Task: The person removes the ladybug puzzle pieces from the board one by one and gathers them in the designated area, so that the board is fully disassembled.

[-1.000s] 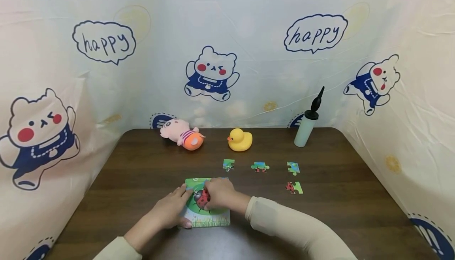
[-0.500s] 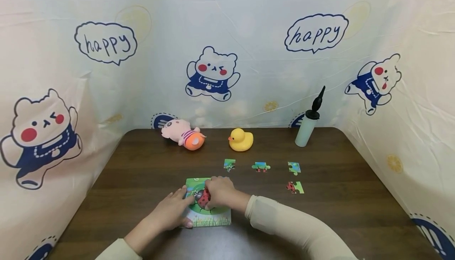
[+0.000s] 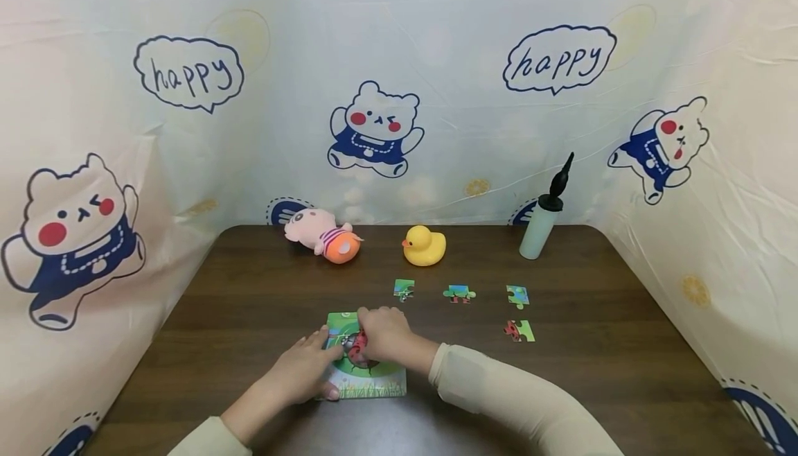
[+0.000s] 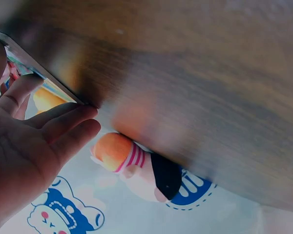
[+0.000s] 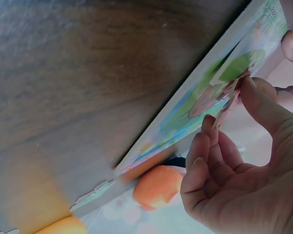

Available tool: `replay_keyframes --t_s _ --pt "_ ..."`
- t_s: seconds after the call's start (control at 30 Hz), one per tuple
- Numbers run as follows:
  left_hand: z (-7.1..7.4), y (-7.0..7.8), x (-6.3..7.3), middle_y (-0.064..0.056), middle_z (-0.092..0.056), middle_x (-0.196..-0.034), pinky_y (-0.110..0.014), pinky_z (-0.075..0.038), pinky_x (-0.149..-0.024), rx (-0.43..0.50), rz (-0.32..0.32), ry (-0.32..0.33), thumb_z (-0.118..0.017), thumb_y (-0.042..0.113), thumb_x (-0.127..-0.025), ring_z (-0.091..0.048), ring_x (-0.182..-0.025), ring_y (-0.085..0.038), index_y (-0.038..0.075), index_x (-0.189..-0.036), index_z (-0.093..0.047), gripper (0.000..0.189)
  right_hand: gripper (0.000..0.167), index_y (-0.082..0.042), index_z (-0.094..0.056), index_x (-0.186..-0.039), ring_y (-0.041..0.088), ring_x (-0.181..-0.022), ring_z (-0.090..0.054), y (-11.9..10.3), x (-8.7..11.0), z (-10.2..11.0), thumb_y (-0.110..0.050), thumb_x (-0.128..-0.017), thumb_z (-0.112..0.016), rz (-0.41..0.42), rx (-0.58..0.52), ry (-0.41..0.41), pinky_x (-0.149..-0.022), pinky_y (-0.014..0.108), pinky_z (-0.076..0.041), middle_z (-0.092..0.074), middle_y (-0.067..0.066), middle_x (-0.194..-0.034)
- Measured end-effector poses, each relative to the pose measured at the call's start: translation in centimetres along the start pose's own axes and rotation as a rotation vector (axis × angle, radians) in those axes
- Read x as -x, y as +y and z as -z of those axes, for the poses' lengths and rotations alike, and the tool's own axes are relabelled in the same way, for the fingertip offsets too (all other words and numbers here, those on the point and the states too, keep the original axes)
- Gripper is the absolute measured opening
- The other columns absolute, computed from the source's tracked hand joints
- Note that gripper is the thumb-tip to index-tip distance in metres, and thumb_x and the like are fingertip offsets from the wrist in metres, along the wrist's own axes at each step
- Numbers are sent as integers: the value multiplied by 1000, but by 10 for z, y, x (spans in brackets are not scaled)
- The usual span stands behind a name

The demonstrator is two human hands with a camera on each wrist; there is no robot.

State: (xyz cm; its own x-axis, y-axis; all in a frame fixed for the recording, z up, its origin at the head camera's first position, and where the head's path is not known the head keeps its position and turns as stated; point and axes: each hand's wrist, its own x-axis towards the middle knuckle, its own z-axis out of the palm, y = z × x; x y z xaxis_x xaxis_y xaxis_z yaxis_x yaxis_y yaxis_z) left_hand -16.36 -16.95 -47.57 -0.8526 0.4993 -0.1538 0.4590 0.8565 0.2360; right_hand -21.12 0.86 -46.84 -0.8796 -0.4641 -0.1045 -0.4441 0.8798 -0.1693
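A square puzzle board (image 3: 374, 388) printed with grass and a ladybug lies near the table's front. My left hand (image 3: 298, 371) rests along its left side, fingers extended, with the index fingertip on the picture by the ladybug's head. In the left wrist view, two fingertips (image 4: 90, 114) touch the board's edge. Over the middle of the board, my right hand (image 3: 388, 335) pinches a jigsaw piece (image 5: 225, 111) between thumb and fingers. That piece stands tilted against the board in the right wrist view, and the hand covers much of it from above.
Several loose jigsaw pieces (image 3: 459, 294) lie behind and to the right of the board. Along the table's back edge are a pink plush toy (image 3: 324, 235), a yellow rubber duck (image 3: 424, 245) and a pale green hand pump (image 3: 539, 227) with a black nozzle.
My left index finger has shifted slightly right and nearer me, onto the picture beside the ladybug. The right thumb now covers more of the ladybug. The loose pieces have not moved.
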Motion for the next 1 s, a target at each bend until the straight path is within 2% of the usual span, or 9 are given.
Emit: replay_keyframes --t_s 0.07,0.17,0.33,0.43,0.53,0.63,0.73,0.83,1.0 --pt "1 1 0 -34 -41 -137 -61 -35 -98 9 2 -4 -78 43 -68 -41 -126 -46 12 -115 -61 59 38 -18 -51 -85 13 -64 -46 0 0 1 -38 -71 -81 -1 -6 -5 -61 30 -37 -52 -7 -69" --pt "2 2 -1 -32 -42 -137 -62 -35 -97 34 21 -1 -73 44 -76 -41 -128 -44 11 -116 -63 53 39 -18 -50 -86 14 -65 -47 0 0 2 -37 -70 -81 -4 -8 1 -61 30 -38 -52 -6 -69" --pt "-5 10 -6 -34 -49 -130 -63 -40 -91 15 53 85 -65 42 -86 -47 -122 -44 7 -115 -66 45 41 -18 -48 -85 14 -65 -47 0 1 2 -38 -70 -81 -1 0 14 -61 30 -38 -52 -6 -70" --pt "-10 16 -9 -35 -53 -123 -62 -44 -86 -15 79 154 -68 38 -84 -53 -115 -46 5 -110 -68 42 43 -18 -47 -84 14 -64 -47 -1 2 2 -41 -69 -81 10 -1 19 -60 30 -38 -51 -6 -69" --pt "-13 23 -10 -32 -58 -116 -61 -46 -82 -52 98 225 -73 35 -80 -57 -108 -44 5 -101 -70 36 46 -18 -47 -83 13 -63 -47 -1 3 2 -43 -68 -82 24 0 32 -59 29 -38 -51 -6 -68" --pt "-17 27 -9 -21 -64 -97 -54 -51 -75 -126 80 304 -78 33 -75 -64 -92 -37 4 -84 -71 31 47 -18 -47 -83 13 -61 -46 -1 4 2 -43 -67 -83 36 5 48 -58 29 -37 -50 -7 -67" --pt "-20 30 -8 -9 -59 -79 -43 -54 -60 -191 56 374 -80 29 -72 -64 -69 -27 5 -70 -68 27 46 -18 -47 -82 13 -60 -46 -1 5 1 -42 -67 -83 40 9 55 -57 28 -36 -50 -7 -67" --pt "-21 30 -8 -5 -54 -72 -37 -49 -47 -185 44 402 -81 23 -69 -59 -56 -22 7 -67 -66 23 45 -18 -48 -83 13 -60 -46 0 5 0 -42 -67 -83 36 2 52 -57 28 -36 -50 -7 -67" --pt "-20 27 -6 -4 -54 -75 -38 -48 -48 -123 13 404 -83 24 -67 -61 -56 -25 9 -74 -68 22 42 -17 -50 -85 12 -61 -46 2 5 -1 -39 -69 -82 23 -28 51 -57 28 -37 -50 -7 -67"
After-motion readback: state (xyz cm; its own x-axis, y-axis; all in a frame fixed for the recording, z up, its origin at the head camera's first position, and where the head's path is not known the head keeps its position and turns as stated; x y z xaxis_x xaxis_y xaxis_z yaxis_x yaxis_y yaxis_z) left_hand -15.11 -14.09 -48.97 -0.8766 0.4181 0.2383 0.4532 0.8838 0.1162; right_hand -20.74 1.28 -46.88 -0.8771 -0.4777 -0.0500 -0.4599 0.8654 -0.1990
